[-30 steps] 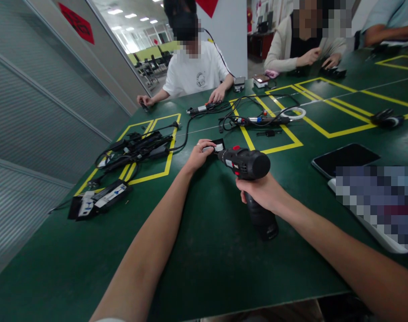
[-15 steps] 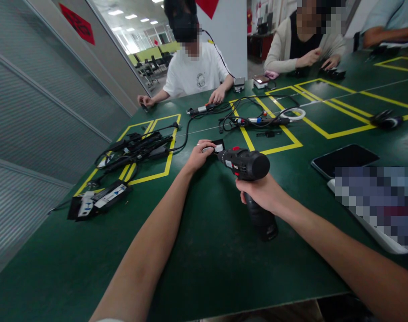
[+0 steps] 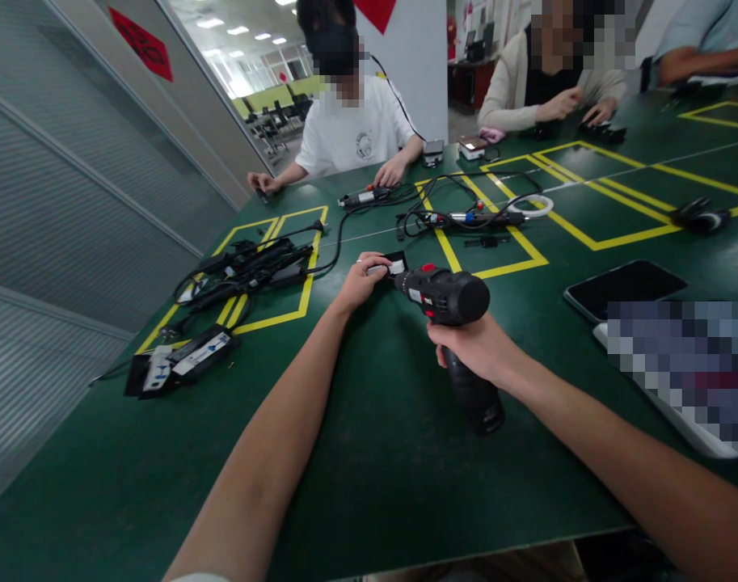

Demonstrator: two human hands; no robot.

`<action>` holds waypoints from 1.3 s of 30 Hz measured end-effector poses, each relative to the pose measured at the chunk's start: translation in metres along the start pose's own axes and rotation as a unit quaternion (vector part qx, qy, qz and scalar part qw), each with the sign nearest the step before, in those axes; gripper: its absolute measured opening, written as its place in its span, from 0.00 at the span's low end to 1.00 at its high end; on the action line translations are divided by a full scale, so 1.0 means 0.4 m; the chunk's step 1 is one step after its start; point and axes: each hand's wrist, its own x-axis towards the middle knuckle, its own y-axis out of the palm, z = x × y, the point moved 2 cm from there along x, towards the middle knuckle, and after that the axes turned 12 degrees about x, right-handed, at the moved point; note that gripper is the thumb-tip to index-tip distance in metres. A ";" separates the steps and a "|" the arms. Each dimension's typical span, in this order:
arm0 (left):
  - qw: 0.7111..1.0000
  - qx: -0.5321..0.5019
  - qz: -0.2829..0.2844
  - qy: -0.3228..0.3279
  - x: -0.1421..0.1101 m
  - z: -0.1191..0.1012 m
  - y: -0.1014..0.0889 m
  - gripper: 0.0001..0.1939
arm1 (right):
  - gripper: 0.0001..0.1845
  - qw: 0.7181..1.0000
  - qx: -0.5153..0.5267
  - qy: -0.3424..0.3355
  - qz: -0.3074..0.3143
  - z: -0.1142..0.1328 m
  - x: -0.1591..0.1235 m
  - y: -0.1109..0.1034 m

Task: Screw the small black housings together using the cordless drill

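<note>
A black cordless drill (image 3: pixel 444 295) with red details is gripped by its handle in my right hand (image 3: pixel 469 343). Its chuck points away from me and left, at a small black piece with a white label (image 3: pixel 398 265). My left hand (image 3: pixel 364 279) has its fingers closed on the near left side of that piece, on the green table (image 3: pixel 369 453). The drill's front end hides where the bit meets the piece, so I cannot tell if they touch.
Black cables and adapters (image 3: pixel 247 271) lie left, with black pieces bearing white labels (image 3: pixel 183 361) nearer me. Corded electric screwdrivers (image 3: pixel 465 218) lie beyond my hands. A phone (image 3: pixel 623 289) and a blurred-out item (image 3: pixel 677 380) lie right. Co-workers (image 3: pixel 360 121) sit across the table.
Almost nothing differs. Both hands, the drill and the labelled piece keep their places; the whole view has shifted very slightly.
</note>
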 end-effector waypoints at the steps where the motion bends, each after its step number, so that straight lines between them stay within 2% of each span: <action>1: 1.000 0.001 -0.001 0.000 0.000 0.000 0.000 0.12 | 0.05 1.000 -0.001 0.000 -0.001 -0.001 0.001 0.000; 17: 1.000 0.006 -0.001 0.006 0.001 -0.001 0.001 0.12 | 0.04 1.000 0.021 -0.001 0.004 -0.008 0.002 -0.001; 31: 1.000 0.009 0.002 -0.001 0.002 -0.002 -0.001 0.13 | 0.06 1.000 -0.002 0.004 0.002 0.003 -0.005 0.000; 39: 1.000 -0.003 -0.002 -0.003 0.003 0.001 0.003 0.12 | 0.03 1.000 -0.006 0.004 -0.006 0.008 -0.003 0.003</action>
